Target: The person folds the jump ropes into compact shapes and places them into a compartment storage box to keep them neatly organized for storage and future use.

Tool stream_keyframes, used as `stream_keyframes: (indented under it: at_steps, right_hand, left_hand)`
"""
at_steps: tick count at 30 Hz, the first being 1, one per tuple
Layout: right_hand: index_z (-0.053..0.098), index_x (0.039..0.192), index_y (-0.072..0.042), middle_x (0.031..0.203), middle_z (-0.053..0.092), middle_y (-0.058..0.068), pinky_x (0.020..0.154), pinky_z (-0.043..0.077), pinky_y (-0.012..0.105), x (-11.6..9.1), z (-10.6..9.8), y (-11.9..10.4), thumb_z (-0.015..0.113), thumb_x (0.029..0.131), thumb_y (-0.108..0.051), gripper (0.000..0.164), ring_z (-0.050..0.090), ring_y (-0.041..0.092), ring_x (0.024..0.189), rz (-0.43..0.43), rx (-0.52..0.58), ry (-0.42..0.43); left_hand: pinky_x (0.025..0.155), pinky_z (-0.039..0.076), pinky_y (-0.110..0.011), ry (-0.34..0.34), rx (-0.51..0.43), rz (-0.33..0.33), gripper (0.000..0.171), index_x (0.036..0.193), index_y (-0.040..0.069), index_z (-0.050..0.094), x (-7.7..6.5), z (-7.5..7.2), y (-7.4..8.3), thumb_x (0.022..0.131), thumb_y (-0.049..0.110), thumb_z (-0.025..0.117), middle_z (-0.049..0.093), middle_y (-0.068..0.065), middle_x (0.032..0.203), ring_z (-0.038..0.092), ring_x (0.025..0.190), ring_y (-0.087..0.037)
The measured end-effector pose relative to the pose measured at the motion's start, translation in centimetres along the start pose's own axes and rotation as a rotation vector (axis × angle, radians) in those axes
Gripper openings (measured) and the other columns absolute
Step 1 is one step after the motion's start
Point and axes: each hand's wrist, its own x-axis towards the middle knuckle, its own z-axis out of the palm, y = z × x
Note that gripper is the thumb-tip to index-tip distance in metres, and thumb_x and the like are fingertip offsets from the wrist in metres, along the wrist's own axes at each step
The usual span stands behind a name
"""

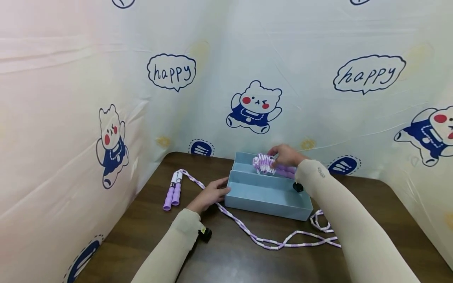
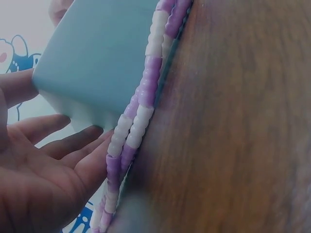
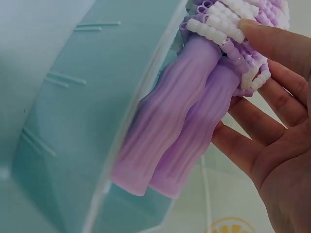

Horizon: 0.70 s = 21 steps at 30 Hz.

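A light blue two-compartment box (image 1: 267, 208) stands on the table. Above its back compartment my right hand (image 1: 288, 155) grips a bundled jump rope (image 1: 263, 163) of purple and white beads. In the right wrist view, the thumb lies on the beads and the fingers are beneath; two purple handles (image 3: 167, 121) point out beside the box's divider. My left hand (image 1: 211, 193) is at the box's left end, and its extended fingers touch the wall (image 2: 97, 53) in the left wrist view. A second beaded rope (image 2: 152, 80) passes close by those fingers.
The second jump rope's purple handles (image 1: 172, 192) lie at the table's left. Its beaded cord (image 1: 244, 228) runs in front of the box to a loop (image 1: 319, 220) near the right forearm. A patterned curtain (image 1: 304, 43) borders the brown table (image 1: 226, 259) at back and sides.
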Motion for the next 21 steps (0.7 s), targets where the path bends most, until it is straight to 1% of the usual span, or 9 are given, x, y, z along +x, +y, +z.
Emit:
stream_keyframes:
  at_steps: [4, 10, 16, 21]
  right_hand:
    - [0.067, 0.119, -0.013, 0.118, 0.063, 0.006, 0.101, 0.039, 0.052, 0.5, 0.7, 0.7, 0.084, 0.074, -0.016, 0.048, 0.053, 0.028, 0.113, 0.008, -0.010, -0.022]
    - [0.065, 0.122, -0.009, 0.122, 0.062, 0.010, 0.100, 0.039, 0.052, 1.1, 1.1, 0.9, 0.082, 0.076, -0.015, 0.049, 0.053, 0.030, 0.114, 0.002, -0.002, -0.052]
    - [0.065, 0.121, -0.010, 0.120, 0.062, 0.008, 0.100, 0.039, 0.053, 1.6, 1.5, 1.4, 0.083, 0.075, -0.013, 0.050, 0.054, 0.029, 0.113, 0.054, 0.010, -0.076]
    - [0.066, 0.119, -0.011, 0.114, 0.063, 0.006, 0.097, 0.041, 0.052, 2.0, 2.2, 2.3, 0.084, 0.073, -0.012, 0.049, 0.056, 0.028, 0.108, 0.043, -0.008, -0.081]
  left_hand:
    - [0.094, 0.046, -0.047, -0.007, 0.005, 0.002, 0.062, 0.152, 0.010, 0.031, -0.3, 0.1, 0.1, 0.099, 0.026, 0.058, 0.029, -0.018, 0.154, 0.043, 0.130, -0.037]
    - [0.095, 0.046, -0.047, 0.004, 0.002, 0.008, 0.059, 0.152, 0.010, 0.032, -0.2, 0.0, 0.3, 0.099, 0.023, 0.057, 0.030, -0.017, 0.153, 0.043, 0.130, -0.036]
    - [0.095, 0.046, -0.048, 0.005, -0.006, 0.002, 0.056, 0.152, 0.011, 0.032, -0.1, 0.0, 0.2, 0.101, 0.020, 0.054, 0.029, -0.017, 0.154, 0.043, 0.130, -0.036]
    - [0.097, 0.044, -0.049, 0.005, -0.008, 0.003, 0.056, 0.152, 0.010, 0.033, -0.1, 0.1, -0.1, 0.101, 0.021, 0.054, 0.030, -0.017, 0.154, 0.041, 0.131, -0.036]
